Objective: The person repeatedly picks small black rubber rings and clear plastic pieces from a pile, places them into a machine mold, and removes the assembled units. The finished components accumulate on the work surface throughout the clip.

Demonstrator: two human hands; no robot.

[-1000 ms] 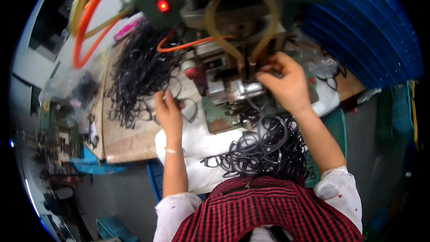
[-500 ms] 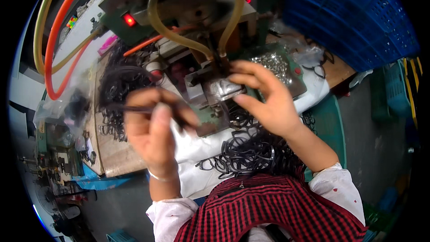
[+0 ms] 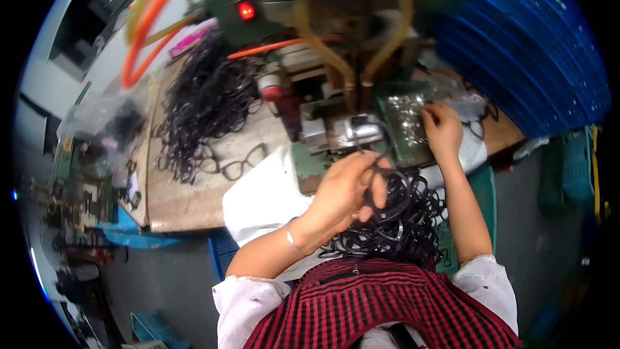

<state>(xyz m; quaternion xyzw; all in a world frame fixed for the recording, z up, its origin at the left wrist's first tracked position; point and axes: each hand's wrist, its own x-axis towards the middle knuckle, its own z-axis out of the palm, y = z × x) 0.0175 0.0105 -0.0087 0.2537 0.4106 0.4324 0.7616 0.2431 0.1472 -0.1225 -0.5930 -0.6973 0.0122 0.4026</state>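
Observation:
My left hand (image 3: 349,189) is closed on a black eyeglass frame (image 3: 402,207), slightly blurred, just in front of the green press machine's metal fixture (image 3: 356,130). Below it lies a heap of black eyeglass frames (image 3: 368,242) on white cloth, close to my apron. At the right, my right hand (image 3: 444,134) has its fingertips pinched together at the edge of a tray of small shiny metal parts (image 3: 404,116). Whatever is between those fingertips is too small to make out. Two yellowish hoses (image 3: 403,10) run down to the machine's head above the fixture.
A large pile of black eyeglass frames (image 3: 203,100) covers part of the wooden table (image 3: 187,207) at left, with one frame (image 3: 245,163) apart. A blue plastic crate (image 3: 516,45) stands at right. An orange hose (image 3: 137,52) hangs at upper left; a red-capped button (image 3: 270,87) sits beside the fixture.
My left hand has moved right from beside the left pile to the front of the fixture. My right hand has left the fixture for the metal parts. The view has shifted left.

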